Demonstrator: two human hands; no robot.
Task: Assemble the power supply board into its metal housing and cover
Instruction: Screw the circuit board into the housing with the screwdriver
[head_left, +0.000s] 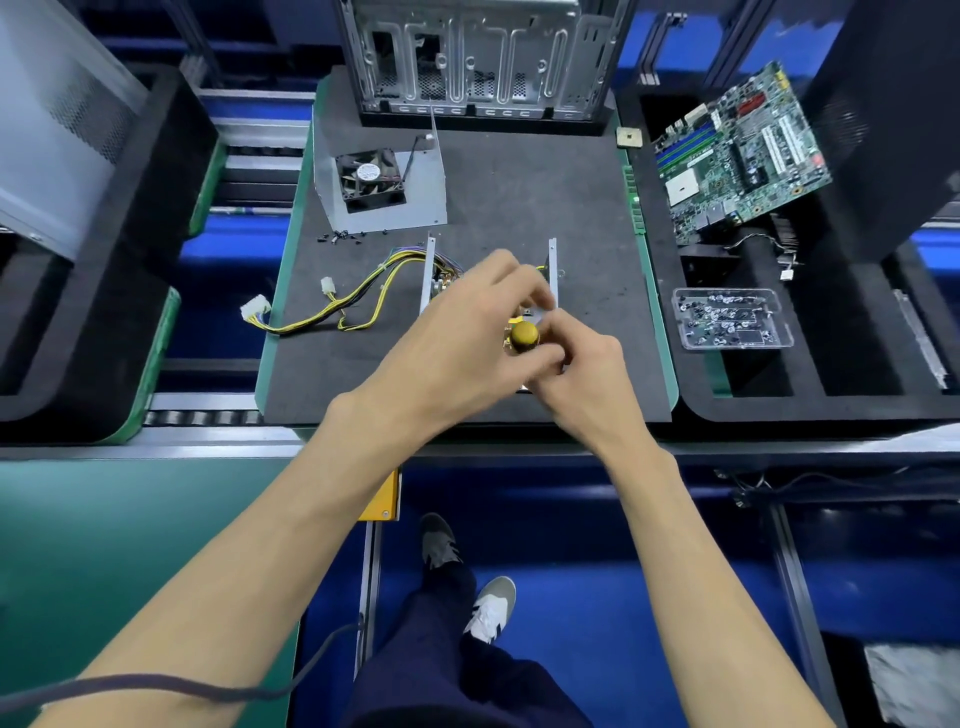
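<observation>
Metal housing (552, 270) lies under both hands, right hand (582, 371) gripping screwdriver (523, 335).

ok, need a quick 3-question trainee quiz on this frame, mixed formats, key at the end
1. True or false: the fan cover is already fitted over the housing.
2. Multiple choice: the cable harness leaves the housing toward the A) left B) right C) near edge of the mat.
3. Fill in: both hands, left and right, meet at the yellow-handled ____.

Key: 1 false, it lies apart, behind the housing. 2 A. 3 screwdriver.
</observation>
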